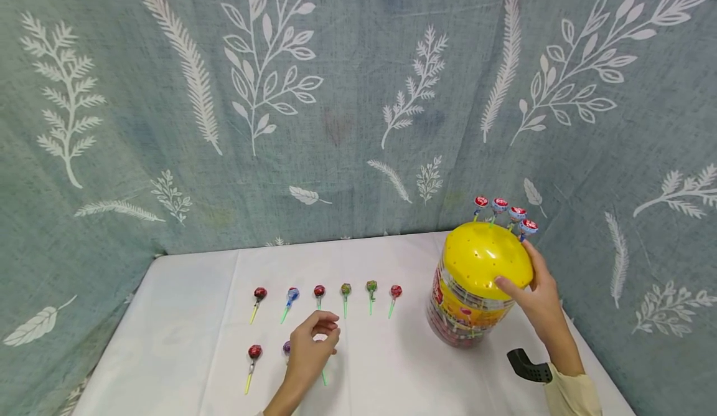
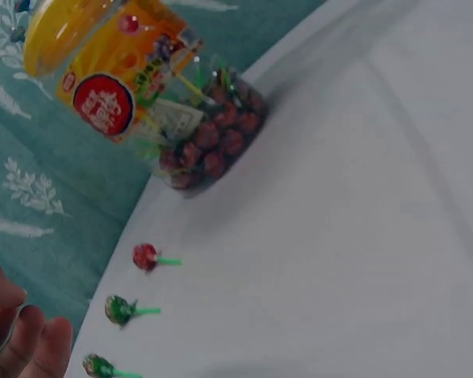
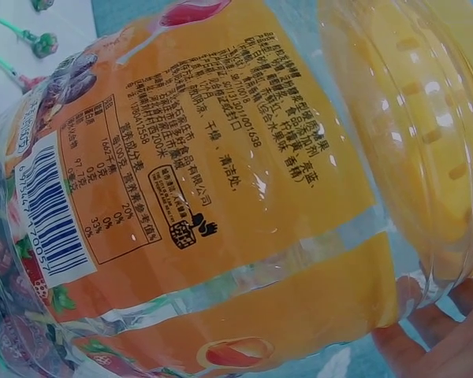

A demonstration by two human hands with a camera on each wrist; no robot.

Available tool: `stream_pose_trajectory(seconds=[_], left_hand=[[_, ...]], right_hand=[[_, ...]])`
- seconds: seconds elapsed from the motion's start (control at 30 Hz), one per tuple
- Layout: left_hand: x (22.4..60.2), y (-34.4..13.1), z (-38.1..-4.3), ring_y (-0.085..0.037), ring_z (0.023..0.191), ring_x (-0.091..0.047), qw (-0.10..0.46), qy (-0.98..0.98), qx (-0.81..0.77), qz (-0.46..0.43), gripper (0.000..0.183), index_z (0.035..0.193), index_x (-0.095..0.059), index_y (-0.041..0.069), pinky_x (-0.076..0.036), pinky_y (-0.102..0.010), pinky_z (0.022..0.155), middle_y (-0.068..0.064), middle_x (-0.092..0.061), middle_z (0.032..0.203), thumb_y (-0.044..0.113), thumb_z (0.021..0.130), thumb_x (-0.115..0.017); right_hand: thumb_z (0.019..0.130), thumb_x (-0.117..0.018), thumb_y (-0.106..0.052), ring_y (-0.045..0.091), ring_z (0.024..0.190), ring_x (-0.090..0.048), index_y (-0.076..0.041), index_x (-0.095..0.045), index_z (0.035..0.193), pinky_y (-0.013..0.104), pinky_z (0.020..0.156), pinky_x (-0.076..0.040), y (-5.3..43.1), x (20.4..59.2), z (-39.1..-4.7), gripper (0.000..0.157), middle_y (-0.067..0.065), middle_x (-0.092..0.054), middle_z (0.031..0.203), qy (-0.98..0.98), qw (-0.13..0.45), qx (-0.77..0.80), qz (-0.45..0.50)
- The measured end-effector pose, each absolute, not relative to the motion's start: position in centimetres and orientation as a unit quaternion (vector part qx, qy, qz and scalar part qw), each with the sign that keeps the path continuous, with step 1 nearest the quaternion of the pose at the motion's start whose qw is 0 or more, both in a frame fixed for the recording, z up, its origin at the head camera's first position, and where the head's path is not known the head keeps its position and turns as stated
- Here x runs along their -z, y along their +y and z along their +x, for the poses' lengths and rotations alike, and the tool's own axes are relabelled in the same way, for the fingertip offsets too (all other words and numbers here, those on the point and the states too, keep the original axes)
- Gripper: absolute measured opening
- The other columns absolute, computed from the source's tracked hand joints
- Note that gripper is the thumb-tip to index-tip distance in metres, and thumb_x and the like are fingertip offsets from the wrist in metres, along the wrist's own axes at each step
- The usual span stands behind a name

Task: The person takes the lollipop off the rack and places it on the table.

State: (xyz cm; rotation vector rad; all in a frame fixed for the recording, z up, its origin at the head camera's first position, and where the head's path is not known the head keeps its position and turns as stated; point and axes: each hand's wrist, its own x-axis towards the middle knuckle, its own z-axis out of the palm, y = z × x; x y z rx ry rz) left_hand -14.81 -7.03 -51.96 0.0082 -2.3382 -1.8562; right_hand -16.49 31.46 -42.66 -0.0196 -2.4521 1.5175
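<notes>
My right hand (image 1: 540,297) grips a clear lollipop jar (image 1: 467,310) by its yellow lid (image 1: 487,257), thumb on top and fingers round the far side. The jar leans on the table; red-wrapped lollipops (image 2: 221,138) show in its bottom. Several lollipops (image 1: 500,205) with red and blue wrappers stand upright along the lid's far edge. My left hand (image 1: 309,347) hovers over the lower row of lollipops, fingers loosely bent and nothing visible between them. Beneath it, a purple lollipop (image 1: 287,347) and a green stick (image 1: 324,378) are partly hidden.
A back row of lollipops on the white table (image 1: 185,335) includes a dark red one (image 1: 260,293), a blue one (image 1: 293,293), a green one (image 1: 371,286) and a red one (image 1: 396,291). Nearer lies another red lollipop (image 1: 254,352). Leaf-patterned cloth (image 1: 347,123) hangs behind.
</notes>
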Motion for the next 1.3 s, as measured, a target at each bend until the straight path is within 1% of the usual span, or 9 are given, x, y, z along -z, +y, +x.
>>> stream_pose_trajectory(seconds=[0.2, 0.27, 0.37, 0.43, 0.53, 0.67, 0.83, 1.0, 1.3], left_hand=[[47.8, -5.1, -14.5, -0.024, 0.072, -0.062, 0.074, -0.762, 0.643, -0.028, 0.017, 0.09, -0.064, 0.0, -0.056, -0.032, 0.052, -0.018, -0.062, 0.083, -0.012, 0.078, -0.062], [46.3, -4.4, -14.4, -0.027, 0.072, -0.062, 0.073, -0.757, 0.649, -0.036, 0.018, 0.089, -0.064, 0.0, -0.056, -0.033, 0.053, -0.02, -0.062, 0.083, -0.013, 0.078, -0.062], [45.7, -3.5, -14.7, -0.025, 0.071, -0.062, 0.079, -0.748, 0.656, -0.051, 0.018, 0.089, -0.065, 0.002, -0.055, -0.031, 0.052, -0.019, -0.063, 0.083, -0.013, 0.078, -0.062], [45.2, -2.9, -14.9, -0.025, 0.071, -0.061, 0.083, -0.742, 0.663, -0.059, 0.018, 0.089, -0.065, 0.001, -0.055, -0.029, 0.052, -0.019, -0.063, 0.083, -0.013, 0.078, -0.062], [44.4, -2.1, -15.1, -0.026, 0.072, -0.061, 0.084, -0.735, 0.669, -0.073, 0.017, 0.09, -0.064, -0.001, -0.055, -0.028, 0.052, -0.02, -0.062, 0.084, -0.012, 0.078, -0.062], [43.1, -1.1, -15.3, -0.028, 0.075, -0.062, 0.083, -0.734, 0.667, -0.095, 0.017, 0.091, -0.064, -0.001, -0.055, -0.027, 0.054, -0.019, -0.063, 0.087, -0.013, 0.079, -0.063], [41.5, 0.0, -15.5, -0.027, 0.074, -0.062, 0.087, -0.734, 0.661, -0.128, 0.017, 0.092, -0.064, 0.001, -0.055, -0.027, 0.054, -0.014, -0.064, 0.086, -0.011, 0.081, -0.062], [40.1, 1.3, -15.9, -0.025, 0.071, -0.062, 0.086, -0.728, 0.661, -0.16, 0.016, 0.093, -0.064, 0.001, -0.054, -0.025, 0.054, -0.018, -0.063, 0.086, -0.01, 0.082, -0.062], [37.1, 3.9, -16.1, -0.028, 0.085, -0.062, 0.092, -0.735, 0.64, -0.205, 0.015, 0.096, -0.064, 0.003, -0.054, -0.028, 0.066, -0.016, -0.064, 0.091, -0.004, 0.084, -0.064]], right_hand=[[0.088, -0.067, -0.022, 0.039, 0.13, -0.031, -0.023, -0.01, 0.153, 0.063, 0.1, -0.032, 31.5, 42.8, -16.5, 0.087, 0.017, -0.025, 0.15, -0.844, 0.13, -0.521, -0.008], [0.088, -0.068, -0.021, 0.035, 0.128, -0.034, -0.023, -0.01, 0.153, 0.048, 0.102, -0.038, 31.5, 42.8, -16.5, 0.087, 0.016, -0.027, 0.15, -0.848, 0.131, -0.514, -0.007], [0.088, -0.067, -0.021, 0.029, 0.123, -0.037, -0.024, -0.011, 0.153, 0.021, 0.094, -0.041, 31.4, 42.8, -16.4, 0.086, 0.014, -0.03, 0.148, -0.852, 0.134, -0.506, -0.003], [0.088, -0.067, -0.021, 0.026, 0.121, -0.038, -0.025, -0.011, 0.153, 0.014, 0.088, -0.038, 31.4, 42.8, -16.4, 0.085, 0.013, -0.031, 0.147, -0.854, 0.135, -0.502, -0.003], [0.089, -0.067, -0.022, 0.028, 0.122, -0.037, -0.025, -0.011, 0.153, 0.032, 0.098, -0.042, 31.4, 42.8, -16.5, 0.085, 0.014, -0.03, 0.148, -0.85, 0.134, -0.509, -0.002], [0.089, -0.067, -0.021, 0.035, 0.126, -0.033, -0.025, -0.011, 0.153, 0.063, 0.1, -0.032, 31.4, 42.9, -16.5, 0.085, 0.017, -0.027, 0.149, -0.841, 0.133, -0.524, 0.0], [0.088, -0.067, -0.021, 0.036, 0.126, -0.032, -0.025, -0.011, 0.153, 0.065, 0.1, -0.03, 31.3, 42.8, -16.4, 0.085, 0.017, -0.027, 0.148, -0.837, 0.134, -0.531, -0.001], [0.088, -0.068, -0.022, 0.036, 0.127, -0.032, -0.025, -0.012, 0.153, 0.065, 0.1, -0.029, 31.3, 42.7, -16.5, 0.085, 0.017, -0.027, 0.149, -0.836, 0.137, -0.531, 0.0], [0.088, -0.067, -0.022, 0.035, 0.124, -0.034, -0.026, -0.012, 0.152, 0.065, 0.099, -0.031, 31.2, 43.0, -16.4, 0.085, 0.017, -0.028, 0.147, -0.832, 0.139, -0.536, -0.003]])
